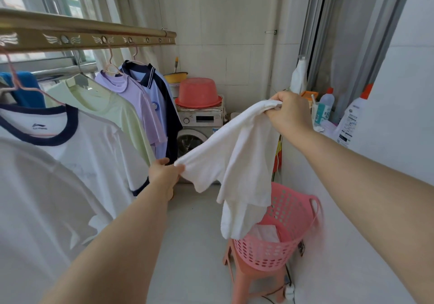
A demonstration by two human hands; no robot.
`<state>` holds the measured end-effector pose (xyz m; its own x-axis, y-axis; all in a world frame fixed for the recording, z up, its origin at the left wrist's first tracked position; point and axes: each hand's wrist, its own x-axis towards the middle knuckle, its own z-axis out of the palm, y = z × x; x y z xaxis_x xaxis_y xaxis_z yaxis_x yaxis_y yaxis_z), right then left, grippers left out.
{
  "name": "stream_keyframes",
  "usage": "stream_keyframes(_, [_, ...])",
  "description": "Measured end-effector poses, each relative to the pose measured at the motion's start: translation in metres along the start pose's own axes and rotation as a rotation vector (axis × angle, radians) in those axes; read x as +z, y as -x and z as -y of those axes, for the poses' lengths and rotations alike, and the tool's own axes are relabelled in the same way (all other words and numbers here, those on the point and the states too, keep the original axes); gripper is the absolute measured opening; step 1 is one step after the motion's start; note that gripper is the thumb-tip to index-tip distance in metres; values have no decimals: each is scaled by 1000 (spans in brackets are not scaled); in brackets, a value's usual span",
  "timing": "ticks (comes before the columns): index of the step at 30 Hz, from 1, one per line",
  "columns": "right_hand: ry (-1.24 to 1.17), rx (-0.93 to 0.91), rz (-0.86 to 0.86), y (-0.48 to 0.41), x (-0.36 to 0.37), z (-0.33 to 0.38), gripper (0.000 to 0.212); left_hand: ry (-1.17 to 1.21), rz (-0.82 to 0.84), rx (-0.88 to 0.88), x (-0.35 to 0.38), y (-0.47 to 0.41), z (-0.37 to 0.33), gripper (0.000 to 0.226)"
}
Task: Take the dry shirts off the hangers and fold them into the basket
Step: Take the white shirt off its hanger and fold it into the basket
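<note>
White shirt [234,153], free of any hanger, is stretched in the air between the two hands. The left hand [164,174] is the lower one and pinches one corner of it between the thumb and the curled fingers. The right hand [288,113] is higher and further forward, and its fingers are closed around a bunched edge of the same shirt. The rest of the cloth hangs down in loose folds below the right hand.

Under this hanging part stands the pink basket [288,240] with holes in its wall, on a pink stool [244,278]. The lowest edge of the shirt hangs at the basket's rim; I cannot tell if it touches. A pale cloth [263,232] lies inside the basket.

To the left of the left hand, more shirts hang on hangers [110,66] under a metal rail [94,36]: a navy-collared shirt [82,144], a green shirt [112,106], a purple shirt [138,99] and a blue polo [162,102], which is just above the left hand.

Beyond and between the hands is a washing machine [199,125] with a red basin [198,92] upside down on it. Bottles [352,116] stand just behind the right hand.
</note>
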<state>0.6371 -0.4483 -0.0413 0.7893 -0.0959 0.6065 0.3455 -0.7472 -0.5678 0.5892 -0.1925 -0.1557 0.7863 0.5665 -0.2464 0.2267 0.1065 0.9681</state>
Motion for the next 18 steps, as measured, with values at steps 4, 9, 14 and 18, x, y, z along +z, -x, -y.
stream_keyframes(4, [6, -16, -32, 0, 7, 6, 19, -280, -11, 252, 3, 6, 1, 17])
stream_keyframes(9, [2, -30, -27, 0, 14, 18, 19, -502, 527, 151, 23, 37, -1, 45])
stream_keyframes(14, [-11, -46, -48, 0, 11, 25, 20, -368, 684, -89, 48, 40, 30, 35])
stream_keyframes(18, [-15, -26, -67, -1, 4, 24, 22, -224, 672, -127, 55, 39, 39, 49])
